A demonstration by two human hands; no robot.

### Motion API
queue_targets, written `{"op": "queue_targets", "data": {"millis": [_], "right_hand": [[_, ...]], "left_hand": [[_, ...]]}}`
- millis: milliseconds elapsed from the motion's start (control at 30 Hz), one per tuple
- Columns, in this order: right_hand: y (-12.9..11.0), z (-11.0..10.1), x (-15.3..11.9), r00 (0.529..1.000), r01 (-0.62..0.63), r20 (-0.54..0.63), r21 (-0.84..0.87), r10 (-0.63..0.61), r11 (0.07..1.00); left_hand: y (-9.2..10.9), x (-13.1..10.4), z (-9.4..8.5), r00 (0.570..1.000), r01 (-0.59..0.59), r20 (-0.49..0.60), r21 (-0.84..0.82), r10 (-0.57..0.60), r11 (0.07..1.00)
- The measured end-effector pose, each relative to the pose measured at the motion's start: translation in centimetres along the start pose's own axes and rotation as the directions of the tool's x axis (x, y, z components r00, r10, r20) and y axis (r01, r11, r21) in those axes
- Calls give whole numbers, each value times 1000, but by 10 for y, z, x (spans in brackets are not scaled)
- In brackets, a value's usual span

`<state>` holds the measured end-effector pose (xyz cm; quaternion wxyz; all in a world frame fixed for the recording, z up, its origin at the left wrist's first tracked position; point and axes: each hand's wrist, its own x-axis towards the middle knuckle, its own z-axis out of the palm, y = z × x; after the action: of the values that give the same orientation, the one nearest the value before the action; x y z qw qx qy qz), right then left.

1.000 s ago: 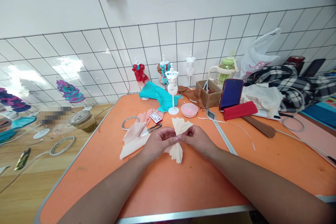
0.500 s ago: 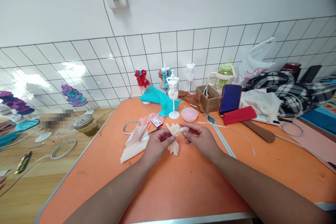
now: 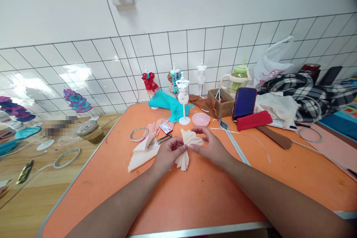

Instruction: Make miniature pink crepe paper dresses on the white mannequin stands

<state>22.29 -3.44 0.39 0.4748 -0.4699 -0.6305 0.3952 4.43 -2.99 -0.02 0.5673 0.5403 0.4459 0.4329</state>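
Observation:
Between my two hands is a piece of cream crepe paper (image 3: pixel 194 140), pinched at its middle, with pleats fanning out above and below. My left hand (image 3: pixel 170 153) grips the pinched waist from the left with thumb and fingers. From the right, my right hand (image 3: pixel 209 146) holds the upper fan near the waist, its thumb in front. Just left of my left hand lie more cream crepe paper (image 3: pixel 141 159), a small thread snipper (image 3: pixel 164 139) and a red-and-white box (image 3: pixel 166 128). A white mini dress form (image 3: pixel 183 95) stands beyond my hands.
A pink bowl (image 3: pixel 200 119), a cardboard box (image 3: pixel 221 102) and a phone (image 3: pixel 244 103) stand toward the back. Turquoise paper (image 3: pixel 164 103) lies by dressed forms. A tape roll (image 3: pixel 138 134) is left; long strips (image 3: pixel 237 147) and a red paper roll (image 3: pixel 254 120) are right.
The crepe paper's upper fan has spread wider and its lower pleats show more. My right hand has shifted slightly, its fingers now arched behind the fan. The view has tilted slightly.

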Motion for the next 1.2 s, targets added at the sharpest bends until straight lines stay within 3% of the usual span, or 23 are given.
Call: {"op": "queue_targets", "data": {"millis": [233, 467, 567, 633, 733, 833, 900, 967, 1033, 1100, 1200], "right_hand": [[7, -4, 4, 990, -55, 136, 157, 34, 986], [11, -7, 6, 998, 14, 70, -90, -7, 996], [11, -6, 5, 996, 1, 91, -118, 10, 993], [9, -6, 3, 988, 36, 155, -91, -22, 995], [5, -7, 1, 959, 184, 244, -154, -143, 971], [3, -8, 2, 961, 245, 172, -157, -218, 957], [5, -9, 3, 986, 157, 64, -69, -153, 985], [8, -8, 5, 999, -10, 39, 47, 8, 999], [11, -4, 4, 970, -205, 164, 148, 180, 968], [12, 3, 2, 900, -351, 340, 189, 274, 917], [13, 14, -3, 847, -428, 433, 213, 308, 878]], "left_hand": [[-1, -2, -2, 977, 94, 194, -25, -87, 995], [-5, -1, -1, 984, 4, 176, 166, -33, 986], [-4, -3, 0, 979, -27, 203, 203, -15, 979], [-3, -4, 0, 973, -33, 231, 249, -26, 968], [-5, -4, 0, 959, -4, 273, 285, -77, 958], [-5, -3, 0, 965, 53, 242, 186, -98, 981], [-4, -1, -1, 984, 73, 158, 58, -82, 996], [-1, 2, -3, 996, 72, 57, -61, -69, 996], [1, 4, -7, 998, 58, -27, -125, -62, 990], [2, 5, -9, 995, 47, -78, -136, -58, 990], [-1, 6, -9, 994, 25, -103, -125, -38, 992]]}}
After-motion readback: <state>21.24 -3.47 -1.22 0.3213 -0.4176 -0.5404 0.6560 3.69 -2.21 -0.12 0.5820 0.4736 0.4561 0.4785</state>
